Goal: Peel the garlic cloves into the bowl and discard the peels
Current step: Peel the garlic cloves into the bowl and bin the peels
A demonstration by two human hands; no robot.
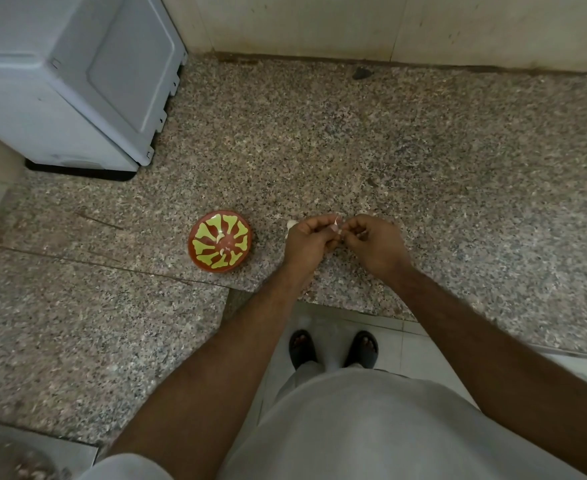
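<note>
While we stand at the inner corner of the speckled granite worktop, both our hands meet just above its front edge. Our left hand has its fingers curled and pinching a garlic clove, of which only a pale sliver and a scrap of white peel show between the fingertips. Our right hand is curled too, its fingers closing on the same clove from the other side, so the two hands touch at the tips. How much skin is left on the clove we cannot tell, since the hands hide most of it.

Just beyond the left hand, a second pale piece lies on the worktop, probably another clove, though it is half hidden. To the left of the hands, near but apart from them, sits the small red bowl with yellow-green markings; a few whitish bits lie inside it, on the bottom.

Further left and back, a grey-white appliance stands on the worktop against the wall. Below the worktop edge we see our feet in dark sandals on the pale tiled floor, and our light garment fills the bottom of the view.
</note>
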